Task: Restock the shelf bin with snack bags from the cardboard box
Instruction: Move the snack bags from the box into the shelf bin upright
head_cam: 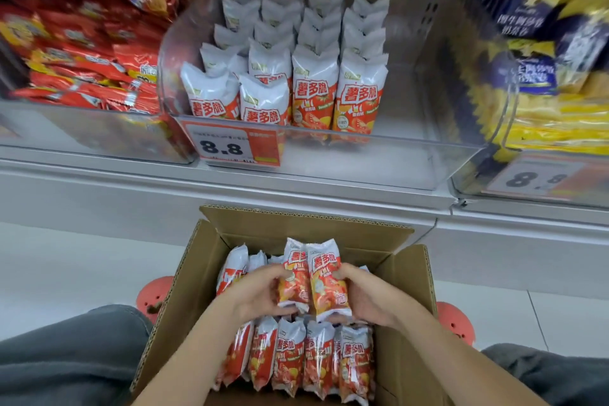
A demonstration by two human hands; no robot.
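A: What is the person doing right now?

B: Picking up snacks. The left hand (260, 293) and the right hand (365, 298) are both curled around two snack bags (313, 277), squeezing them together from each side. The two bags stand side by side, just above the cardboard box (412, 306).

A: So the bags are not in the bin yet?

B: Not yet. I think this is the grab-and-lift step. Next the person has to raise the pair up and forward, over the clear front wall of the shelf bin (412, 155), and stand them up in the open space on the right side of it.

A: How many bags are already in the bin?

B: I see four rows going back. The front rows show four or five bags each, but the far ones blur together, so I can't give a sure number. Maybe around seventeen.

A: And in the box?

B: A front row of about six bags (296, 359) near the person, plus a few more at the back left (237, 267). Some are hidden under the hands.

A: Anything else around?

B: One price tag (230, 145) on the bin says 8.8. Red bags (82, 59) sit in the bin to the left, and yellow and blue bags (540, 76) to the right.
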